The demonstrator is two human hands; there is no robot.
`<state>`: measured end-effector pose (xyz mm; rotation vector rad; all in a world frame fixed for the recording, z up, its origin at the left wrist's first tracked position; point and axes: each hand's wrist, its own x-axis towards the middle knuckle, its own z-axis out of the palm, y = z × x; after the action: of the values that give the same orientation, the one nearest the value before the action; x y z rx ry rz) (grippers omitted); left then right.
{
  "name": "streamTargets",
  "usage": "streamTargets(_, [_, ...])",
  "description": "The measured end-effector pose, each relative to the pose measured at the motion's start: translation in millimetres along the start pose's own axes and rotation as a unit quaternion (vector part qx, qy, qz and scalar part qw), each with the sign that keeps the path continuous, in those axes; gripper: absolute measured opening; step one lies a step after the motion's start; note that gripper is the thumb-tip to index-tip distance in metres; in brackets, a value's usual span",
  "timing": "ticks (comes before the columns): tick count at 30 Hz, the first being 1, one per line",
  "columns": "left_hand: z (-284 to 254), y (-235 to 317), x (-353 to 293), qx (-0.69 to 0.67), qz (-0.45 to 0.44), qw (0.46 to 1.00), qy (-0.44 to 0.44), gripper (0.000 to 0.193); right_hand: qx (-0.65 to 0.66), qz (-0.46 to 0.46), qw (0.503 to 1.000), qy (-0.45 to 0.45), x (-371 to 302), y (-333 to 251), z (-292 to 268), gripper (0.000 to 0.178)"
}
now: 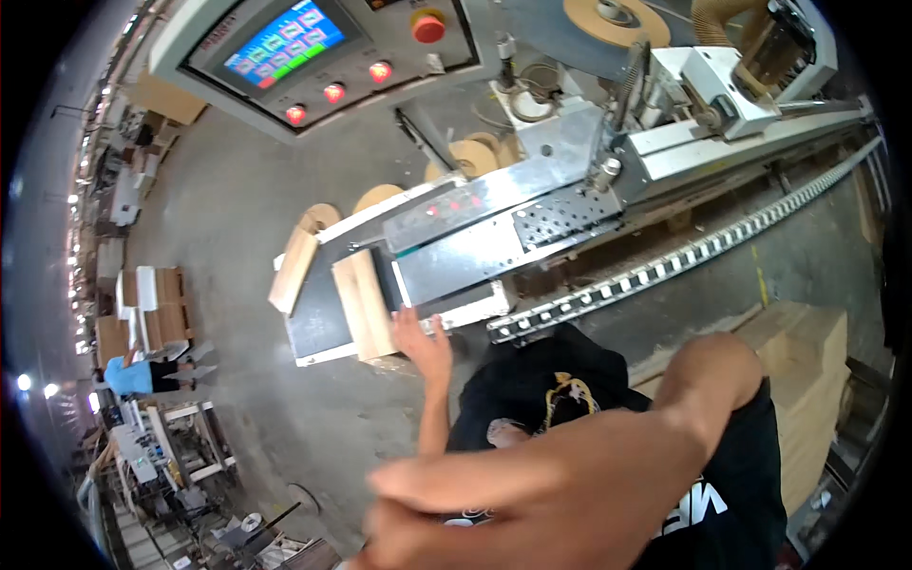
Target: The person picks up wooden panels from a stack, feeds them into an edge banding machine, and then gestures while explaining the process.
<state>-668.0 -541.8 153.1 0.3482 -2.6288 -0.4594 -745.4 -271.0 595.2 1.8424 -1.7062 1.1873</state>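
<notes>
A light wooden board (359,302) lies across the dark infeed table (318,332) of an edge-banding machine. My left hand (418,340) is at its right edge, fingers stretched and apart, touching the board. Another wooden board (295,269) rests at the table's far left corner. My right hand (446,522) is raised close to the camera in front of my body, large and smeared by motion. How its fingers are set, and whether they hold anything, cannot be made out.
A control panel (313,52) with a lit screen and red buttons hangs above the machine bed (465,261). A roller rail (655,275) runs off to the right. Stacked boards (807,380) stand beside me at right. A person in blue (133,375) is far left.
</notes>
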Motion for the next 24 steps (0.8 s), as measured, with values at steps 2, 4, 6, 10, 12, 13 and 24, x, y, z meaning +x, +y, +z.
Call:
streamTargets(2, [-7,-14,-3,-0.013,-0.037,0.999,-0.009,0.056,0.007,0.037,0.991,0.126,42,-6,28,0.014])
streamTargets(4, [-8,-24,4,-0.035,-0.049,0.998,0.005,0.055,0.035,0.075,0.983,0.164,68,1,42,0.020])
streamTargets(6, [-5,-44,9,-0.030,-0.082,0.996,0.018,0.056,0.130,0.130,0.975,0.127,77,3,61,0.018])
streamTargets(10, [-1,-95,24,0.007,-0.146,0.989,0.029,0.061,0.303,0.267,0.912,0.066,91,2,77,0.018])
streamTargets(12, [0,-117,44,0.022,-0.186,0.982,0.035,0.068,0.361,0.331,0.871,0.045,100,-4,77,0.020])
streamTargets(13, [4,-124,54,0.044,-0.197,0.979,0.025,0.072,0.376,0.366,0.851,0.040,103,-8,75,0.022])
streamTargets(24, [32,-164,104,0.142,-0.253,0.944,-0.156,0.125,0.571,0.501,0.640,0.119,37,4,45,0.043])
